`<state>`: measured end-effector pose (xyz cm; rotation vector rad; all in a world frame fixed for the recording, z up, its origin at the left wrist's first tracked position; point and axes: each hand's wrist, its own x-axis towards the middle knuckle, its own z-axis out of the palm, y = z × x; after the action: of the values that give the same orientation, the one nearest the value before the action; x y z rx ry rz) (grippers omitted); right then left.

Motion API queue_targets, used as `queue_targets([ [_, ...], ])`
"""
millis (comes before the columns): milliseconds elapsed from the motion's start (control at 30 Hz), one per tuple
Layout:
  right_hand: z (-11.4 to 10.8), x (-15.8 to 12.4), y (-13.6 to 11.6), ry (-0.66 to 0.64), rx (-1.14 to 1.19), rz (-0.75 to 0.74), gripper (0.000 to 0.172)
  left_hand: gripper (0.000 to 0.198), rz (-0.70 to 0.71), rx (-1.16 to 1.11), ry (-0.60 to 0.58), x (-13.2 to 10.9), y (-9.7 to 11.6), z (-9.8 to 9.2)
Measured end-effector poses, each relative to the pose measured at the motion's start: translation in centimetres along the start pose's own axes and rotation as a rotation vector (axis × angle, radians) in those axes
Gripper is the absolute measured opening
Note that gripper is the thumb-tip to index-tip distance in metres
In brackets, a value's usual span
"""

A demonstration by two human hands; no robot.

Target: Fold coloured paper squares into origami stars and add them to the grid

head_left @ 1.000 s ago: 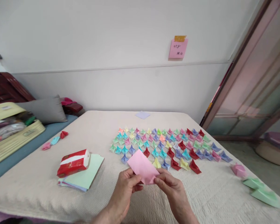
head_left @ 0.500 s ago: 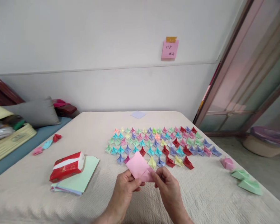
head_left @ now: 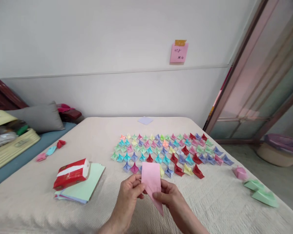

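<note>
A folded pink paper (head_left: 151, 177) is held upright between my two hands, its lower end tapering to a point. My left hand (head_left: 132, 191) pinches its left edge, thumb in front. On the right edge, my right hand (head_left: 169, 196) grips it with the thumb pressed on the front. Behind the paper, rows of small folded paper boats (head_left: 166, 159) in many colours spread over the cream cloth. The fingers behind the paper are partly hidden.
At left, a red packet (head_left: 72, 174) lies on green and purple paper sheets (head_left: 95, 178). Small folded pieces (head_left: 51, 150) sit farther left. Near the right edge are a pink piece (head_left: 240, 173) and green boats (head_left: 265, 197). A lilac sheet (head_left: 145, 120) lies by the wall.
The pink paper has turned from a diamond position to upright, its narrow end now pointing down. My right hand's fingers have moved behind its right edge.
</note>
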<state>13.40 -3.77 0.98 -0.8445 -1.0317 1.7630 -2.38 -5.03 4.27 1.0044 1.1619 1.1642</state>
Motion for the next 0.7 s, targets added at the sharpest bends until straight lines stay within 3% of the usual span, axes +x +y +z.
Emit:
queue_targets([
  [133,0.3,0.0,0.0,-0.055,0.019,-0.016,0.021,0.025,0.016,-0.031,0.023,-0.1,0.2,0.0],
  [367,-0.4,-0.1,-1.2,0.06,0.027,-0.073,0.016,0.023,-0.029,-0.037,-0.061,0.0,0.6,-0.4],
  [567,-1.2,0.0,-1.3,0.115,0.068,-0.1,0.014,0.025,-0.038,0.071,-0.133,0.1,0.8,-0.2],
  [700,-1.4,0.1,-1.6,0.134,-0.022,-0.104,0.009,0.03,-0.027,0.156,-0.18,0.0,1.0,-0.2],
])
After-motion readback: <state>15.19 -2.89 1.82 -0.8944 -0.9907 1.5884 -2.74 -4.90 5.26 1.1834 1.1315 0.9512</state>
